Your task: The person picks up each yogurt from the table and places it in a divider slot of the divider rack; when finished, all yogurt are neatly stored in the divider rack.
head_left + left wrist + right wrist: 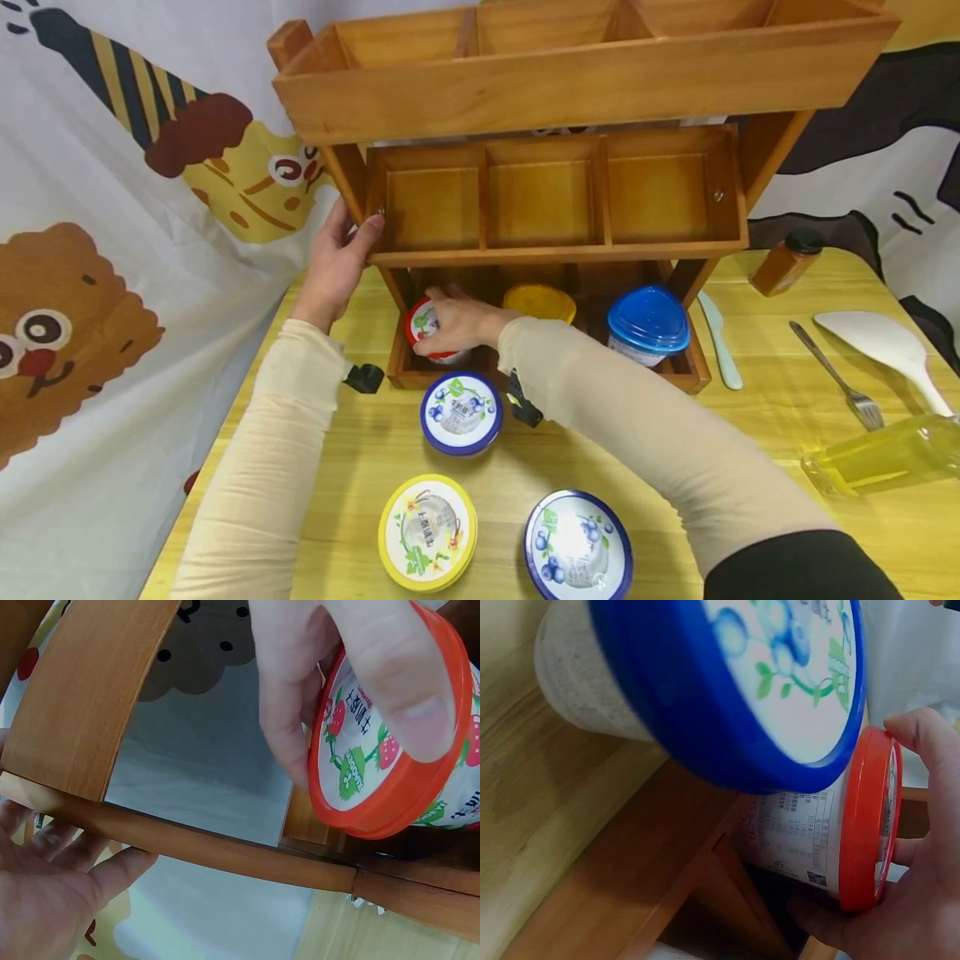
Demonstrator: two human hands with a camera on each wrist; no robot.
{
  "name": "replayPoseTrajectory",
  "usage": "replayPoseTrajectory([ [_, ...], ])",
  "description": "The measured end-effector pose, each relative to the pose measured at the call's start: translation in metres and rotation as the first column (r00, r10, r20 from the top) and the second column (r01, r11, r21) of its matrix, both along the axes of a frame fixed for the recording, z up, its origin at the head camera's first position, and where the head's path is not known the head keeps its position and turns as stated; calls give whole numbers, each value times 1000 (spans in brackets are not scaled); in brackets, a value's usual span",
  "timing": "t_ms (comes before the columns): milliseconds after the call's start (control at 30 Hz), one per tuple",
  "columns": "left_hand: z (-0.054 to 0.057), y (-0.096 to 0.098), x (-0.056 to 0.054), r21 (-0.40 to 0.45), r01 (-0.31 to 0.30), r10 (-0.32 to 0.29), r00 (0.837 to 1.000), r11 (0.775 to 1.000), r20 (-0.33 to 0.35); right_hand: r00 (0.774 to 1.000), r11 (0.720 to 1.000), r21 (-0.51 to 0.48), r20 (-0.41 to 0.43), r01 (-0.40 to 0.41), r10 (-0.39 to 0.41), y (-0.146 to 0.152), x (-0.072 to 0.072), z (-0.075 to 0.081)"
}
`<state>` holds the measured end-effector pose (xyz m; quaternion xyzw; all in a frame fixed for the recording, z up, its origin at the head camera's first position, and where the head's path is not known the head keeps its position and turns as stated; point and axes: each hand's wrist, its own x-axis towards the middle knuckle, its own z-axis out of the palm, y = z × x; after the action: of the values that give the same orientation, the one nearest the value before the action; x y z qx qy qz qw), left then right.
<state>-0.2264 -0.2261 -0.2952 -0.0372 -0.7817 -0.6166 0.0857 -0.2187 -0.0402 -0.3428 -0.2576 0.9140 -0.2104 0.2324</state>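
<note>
A three-tier wooden rack stands on the table. My left hand grips its left side at the middle tier, thumb at the front edge. In the bottom tier's left compartment, my right hand holds a red-lidded tub with strawberry pictures, fingers around the lid's rim. The tub looks tilted in the left wrist view. A yellow-lidded container sits in the bottom middle compartment, and a blue-lidded container in the right one. Just in front of the rack is a blue-rimmed blueberry tub.
Nearer me stand a yellow-rimmed tub and another blueberry tub. To the right lie a pale green knife, a fork, a white spoon and an oil bottle. A dark-capped jar is behind them.
</note>
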Motion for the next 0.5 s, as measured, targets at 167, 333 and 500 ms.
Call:
replayPoseTrajectory([
  [167,0,0,1,-10,-6,6,1000,1000,3,1000,999,49,-24,-12,14,1,-1,0],
  [333,1,0,1,-1,-4,4,1000,1000,10,998,998,61,-61,-16,19,4,-3,6],
  [500,2,1,1,6,3,-3,1000,1000,9,994,1000,-18,-111,-9,7,14,-2,17],
])
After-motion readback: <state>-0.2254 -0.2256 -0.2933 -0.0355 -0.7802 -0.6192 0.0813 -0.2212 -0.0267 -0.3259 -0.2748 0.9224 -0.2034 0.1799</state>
